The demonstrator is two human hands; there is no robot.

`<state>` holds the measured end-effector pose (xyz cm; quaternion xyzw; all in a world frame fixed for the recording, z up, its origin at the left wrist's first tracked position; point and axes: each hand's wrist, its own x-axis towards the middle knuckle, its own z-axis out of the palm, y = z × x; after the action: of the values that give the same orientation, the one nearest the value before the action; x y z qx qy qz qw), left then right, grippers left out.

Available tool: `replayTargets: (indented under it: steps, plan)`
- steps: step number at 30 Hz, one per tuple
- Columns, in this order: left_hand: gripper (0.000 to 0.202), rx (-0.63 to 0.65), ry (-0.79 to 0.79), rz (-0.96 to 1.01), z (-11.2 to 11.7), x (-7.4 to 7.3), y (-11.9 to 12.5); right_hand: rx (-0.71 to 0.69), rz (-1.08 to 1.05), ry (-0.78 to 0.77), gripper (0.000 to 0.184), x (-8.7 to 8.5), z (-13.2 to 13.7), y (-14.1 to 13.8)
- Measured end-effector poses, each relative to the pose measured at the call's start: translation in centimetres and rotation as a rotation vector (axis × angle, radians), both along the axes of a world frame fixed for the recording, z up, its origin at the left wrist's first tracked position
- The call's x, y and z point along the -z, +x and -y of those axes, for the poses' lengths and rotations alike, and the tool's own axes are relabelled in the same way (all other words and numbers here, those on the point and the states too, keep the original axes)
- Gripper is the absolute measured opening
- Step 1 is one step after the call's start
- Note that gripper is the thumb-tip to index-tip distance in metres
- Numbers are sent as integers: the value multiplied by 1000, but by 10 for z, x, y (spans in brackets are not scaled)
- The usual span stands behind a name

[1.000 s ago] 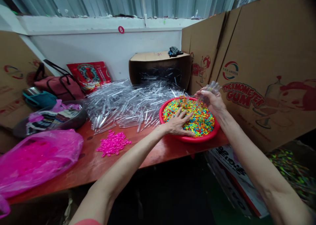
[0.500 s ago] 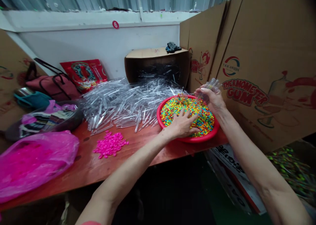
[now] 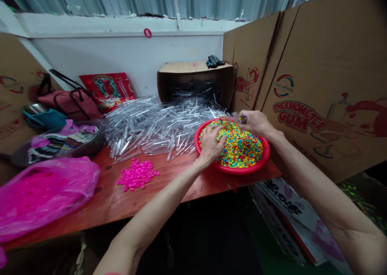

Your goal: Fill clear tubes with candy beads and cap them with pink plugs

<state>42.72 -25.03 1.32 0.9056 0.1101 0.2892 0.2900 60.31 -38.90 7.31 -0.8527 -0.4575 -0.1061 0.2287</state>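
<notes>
A red basin (image 3: 198, 140) full of small multicoloured candies (image 3: 238, 150) stands at the table's right end. My left hand (image 3: 211, 144) rests on the candies at the basin's left side, palm down with its fingers apart and curved. Over the basin's far right rim, my right hand (image 3: 256, 122) is closed around a bunch of clear plastic tubes (image 3: 241, 118). The tubes lie tilted, their far ends low over the candies and blurred by motion; how many there are I cannot tell. A large heap of clear tubes (image 3: 151, 122) lies left of the basin.
Pink caps (image 3: 137, 174) lie in a small pile on the red table (image 3: 169, 182), near a pink plastic bag (image 3: 45, 190). Behind the tubes is an open cardboard box (image 3: 193, 69) with gloves (image 3: 214, 61) on top. Large cartons (image 3: 341, 65) wall off the right side.
My right hand has turned over and lowered the tubes from upright towards the candies. My left hand has shifted left in the basin. The view has tilted slightly.
</notes>
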Motion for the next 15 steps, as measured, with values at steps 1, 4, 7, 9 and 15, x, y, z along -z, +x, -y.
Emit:
replayTargets:
  steps: [1, 4, 7, 9, 15]
  plan:
    - [49, -92, -100, -13, -5, 0, 1, 60, 101, -154, 16, 1, 0, -2]
    - [67, -199, -329, -124, -15, 5, 11, 138, 259, -502, 14, 12, 0, -7]
    - [66, -178, -456, -166, -15, 14, 23, 112, 239, -660, 24, 28, 1, -12]
    - [61, -140, -532, -158, -10, 18, 30, 76, 204, -668, 29, 39, -3, -14]
    - [46, 0, -750, -104, 0, 18, 43, -9, 86, -561, 25, 58, -30, -15]
